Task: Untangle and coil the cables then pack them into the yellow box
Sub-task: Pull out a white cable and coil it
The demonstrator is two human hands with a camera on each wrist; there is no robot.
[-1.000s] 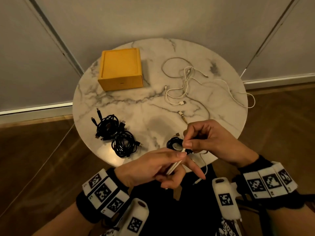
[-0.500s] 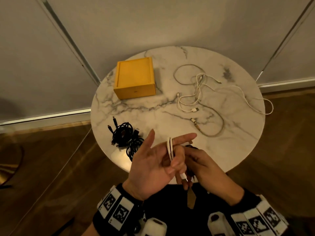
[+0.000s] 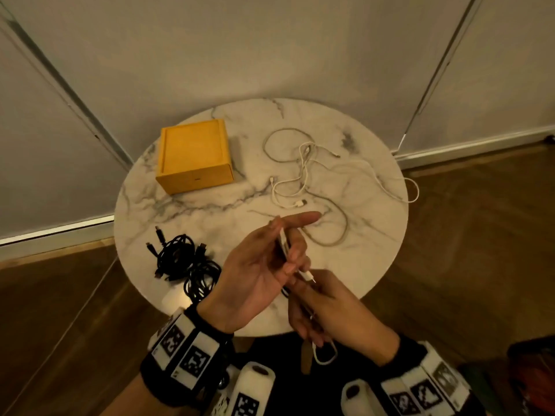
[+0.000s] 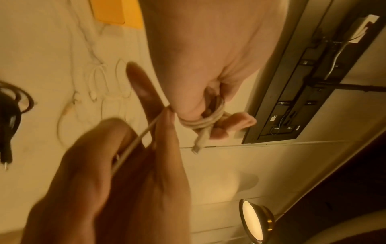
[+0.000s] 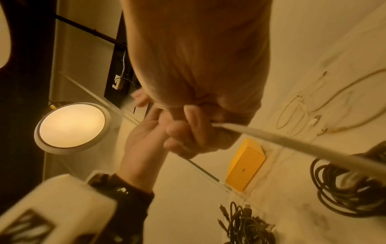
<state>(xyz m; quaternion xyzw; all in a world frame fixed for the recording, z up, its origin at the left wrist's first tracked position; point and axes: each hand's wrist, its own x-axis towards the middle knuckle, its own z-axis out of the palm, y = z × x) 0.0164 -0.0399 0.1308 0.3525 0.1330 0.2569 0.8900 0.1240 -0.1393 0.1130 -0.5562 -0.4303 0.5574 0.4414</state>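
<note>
Palm up above the near edge of the round marble table [image 3: 375, 244], the left hand [image 3: 255, 274] keeps its index finger stretched straight toward the far side while the other fingers curl around a small coil of white cable [image 3: 283, 246] looped over them. One plug end of that cable pokes out past the fingertips. Just below and nearer, the right hand [image 3: 333, 310] sits knuckles up, fingers closed around the same cable's free run, which hangs off its heel in a short loop. The left wrist view shows the strand drawn taut between the two hands. Both wrists wear dark bands with printed marker tiles.

Left of the hands, two bundles of coiled black cables [image 3: 186, 262] lie touching one another near the table's rim. Farther back on the right, loose white cables [image 3: 303, 175] sprawl in tangled loops, one strand hanging over the right edge. At the far left of the tabletop stands the yellow box [image 3: 193, 156], lid closed, well apart from both cable groups.
</note>
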